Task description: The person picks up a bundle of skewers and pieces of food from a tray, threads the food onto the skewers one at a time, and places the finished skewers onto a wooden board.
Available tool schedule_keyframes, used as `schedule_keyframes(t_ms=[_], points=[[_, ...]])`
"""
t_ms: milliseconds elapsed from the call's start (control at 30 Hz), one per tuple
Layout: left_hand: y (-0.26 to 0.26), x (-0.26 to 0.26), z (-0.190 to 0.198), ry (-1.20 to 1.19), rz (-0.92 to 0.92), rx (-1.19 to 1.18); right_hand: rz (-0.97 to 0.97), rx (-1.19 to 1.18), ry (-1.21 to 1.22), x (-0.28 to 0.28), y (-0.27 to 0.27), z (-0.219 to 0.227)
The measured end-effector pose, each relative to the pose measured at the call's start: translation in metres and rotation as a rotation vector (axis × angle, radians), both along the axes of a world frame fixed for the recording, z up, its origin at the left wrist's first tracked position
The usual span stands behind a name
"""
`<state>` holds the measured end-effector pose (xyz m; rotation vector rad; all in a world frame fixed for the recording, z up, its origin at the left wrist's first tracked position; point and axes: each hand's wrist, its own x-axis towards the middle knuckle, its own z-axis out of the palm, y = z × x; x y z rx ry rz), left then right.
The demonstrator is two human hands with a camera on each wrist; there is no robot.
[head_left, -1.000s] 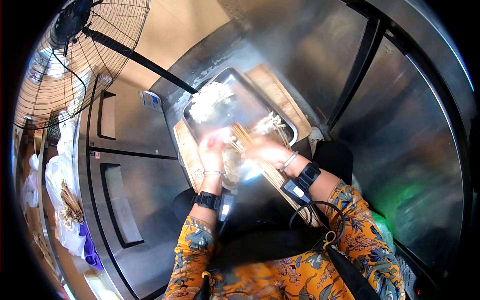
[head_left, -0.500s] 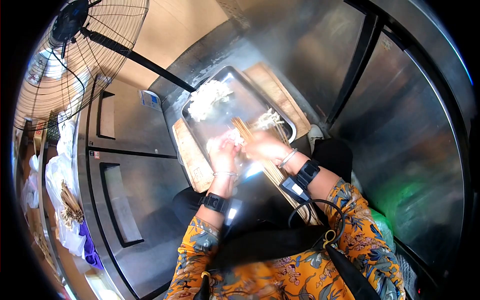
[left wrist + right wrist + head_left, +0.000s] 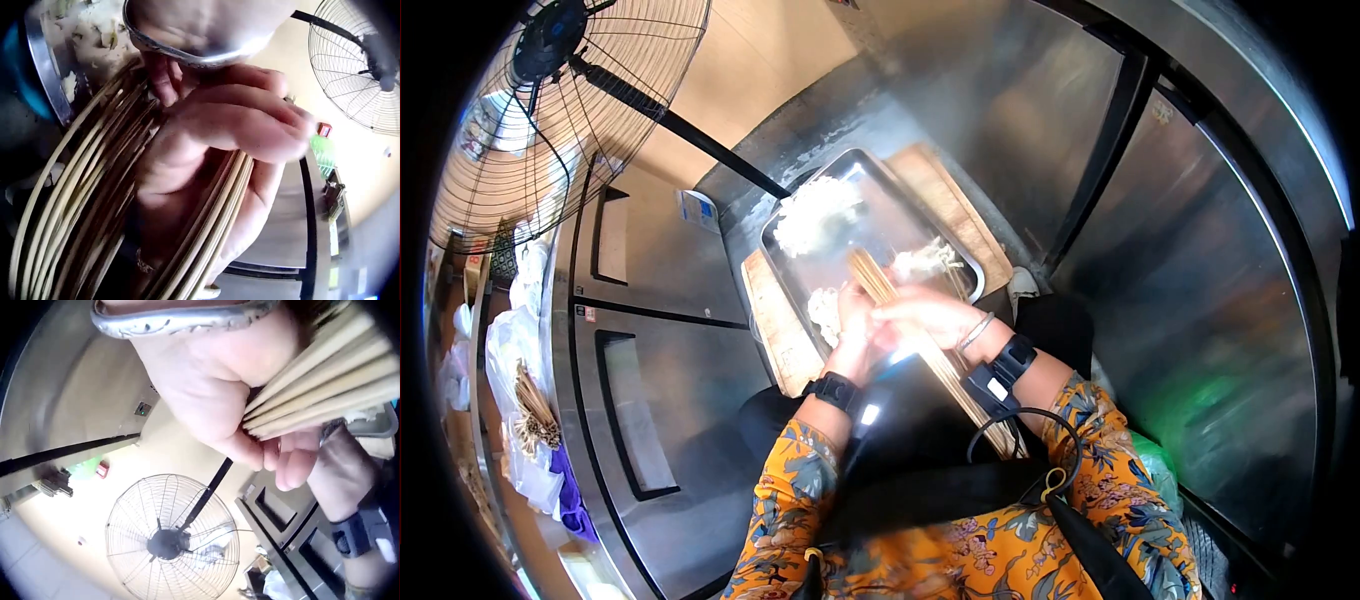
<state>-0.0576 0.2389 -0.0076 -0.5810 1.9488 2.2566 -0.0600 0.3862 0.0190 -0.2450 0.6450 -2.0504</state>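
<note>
My right hand (image 3: 935, 315) grips a thick bundle of thin wooden skewers (image 3: 950, 385), which slants from the tray down to my lap. In the left wrist view the right hand's curled fingers (image 3: 244, 122) wrap around part of the bundle. My left hand (image 3: 858, 325) meets it at the bundle's upper end, its fingertips (image 3: 164, 90) close beside the skewers; I cannot tell whether they pinch anything. Ahead lies a metal tray (image 3: 890, 205) with a white shredded food pile (image 3: 815, 215), a smaller pile (image 3: 825, 310) near the left hand, and white pieces on skewers (image 3: 930, 260) at right.
Wooden boards (image 3: 950, 205) show under both sides of the tray. A standing fan (image 3: 550, 40) rises at the far left, its black pole reaching behind the tray. Steel cabinets (image 3: 650, 400) flank both sides. Plastic bags and another skewer bundle (image 3: 535, 410) are at the left.
The left hand moved from the tray's near-left side toward the right hand and the skewers. The white piece at its fingers no longer shows. The right hand keeps its grip on the bundle.
</note>
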Motion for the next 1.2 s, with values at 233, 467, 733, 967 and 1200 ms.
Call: schedule_keyframes(t_ms=[233, 467, 733, 967, 1200], points=[[-0.018, 0.009, 0.015, 0.074, 0.085, 0.298, -0.068, 0.322, 0.323, -0.008, -0.017, -0.037], [-0.020, 0.010, 0.022, 0.062, 0.128, 0.216, -0.069, 0.373, 0.352, -0.004, -0.010, -0.020], [-0.024, 0.015, 0.021, 0.080, 0.139, 0.213, -0.079, 0.400, 0.317, -0.002, -0.007, -0.010], [-0.032, 0.014, 0.020, 0.036, 0.126, 0.191, -0.092, 0.468, 0.338, -0.003, -0.007, -0.011], [-0.027, 0.019, 0.033, 0.180, 0.148, 0.082, -0.089, 0.381, 0.277, -0.004, -0.003, -0.018]])
